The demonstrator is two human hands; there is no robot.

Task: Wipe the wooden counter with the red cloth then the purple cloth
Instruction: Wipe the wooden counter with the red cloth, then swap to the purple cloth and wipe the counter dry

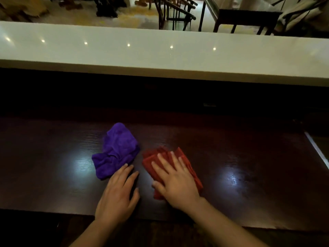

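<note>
A dark wooden counter (249, 157) runs across the lower half of the head view. A crumpled purple cloth (116, 150) lies on it, left of centre. Just right of it a red cloth (193, 168) lies flat under my right hand (175, 182), whose palm presses down on it with the fingers spread. My left hand (118, 196) rests flat on the bare wood, fingers apart, its fingertips at the near edge of the purple cloth. It holds nothing.
A raised white ledge (160, 56) runs along the back, above a dark recess. Beyond it stand dark wooden chairs (176, 13) and a table (247, 16). The counter's near edge is just under my wrists. A pale strip (316, 148) marks the right end.
</note>
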